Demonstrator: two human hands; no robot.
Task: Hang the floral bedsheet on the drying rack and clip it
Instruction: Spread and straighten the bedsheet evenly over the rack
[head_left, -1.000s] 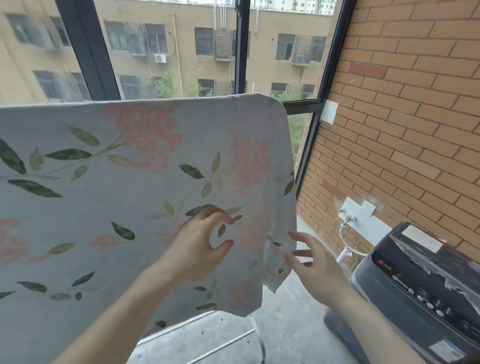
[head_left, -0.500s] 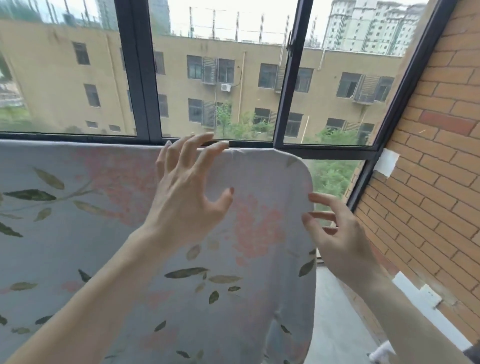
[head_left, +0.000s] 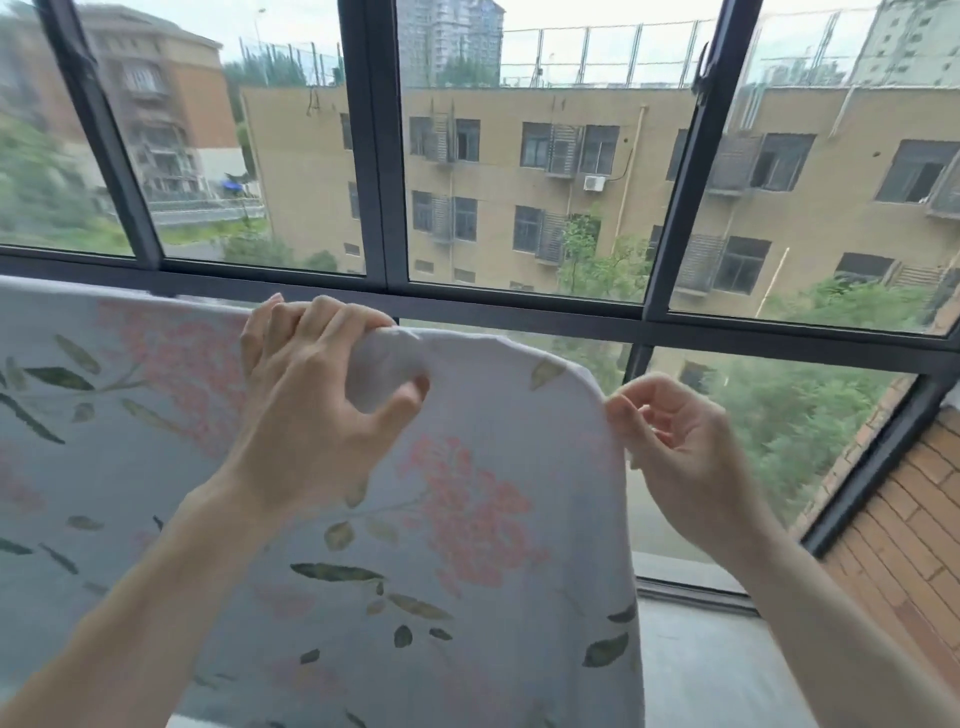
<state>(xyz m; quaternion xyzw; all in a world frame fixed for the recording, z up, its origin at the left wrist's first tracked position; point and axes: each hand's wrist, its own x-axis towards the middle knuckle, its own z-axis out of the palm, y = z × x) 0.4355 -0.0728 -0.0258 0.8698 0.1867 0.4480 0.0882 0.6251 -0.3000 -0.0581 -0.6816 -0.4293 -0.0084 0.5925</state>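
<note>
No text, label, brand, number or sign can be read anywhere in this view. The white cotton bedsheet printed with pink blossoms and green leaves (head_left: 467, 493) carries only its pattern, with no tag or lettering showing. The tan multi-storey building (head_left: 519, 182) seen through the dark-framed window (head_left: 374, 156) shows no legible sign on its walls.

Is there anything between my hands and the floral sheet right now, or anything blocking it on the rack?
Nothing visible. The left hand already grips the floral bedsheet at its top fold, and the right hand pinches its right edge. The sheet is draped over the top; the rack is hidden under it, and no clip is in view.
</note>
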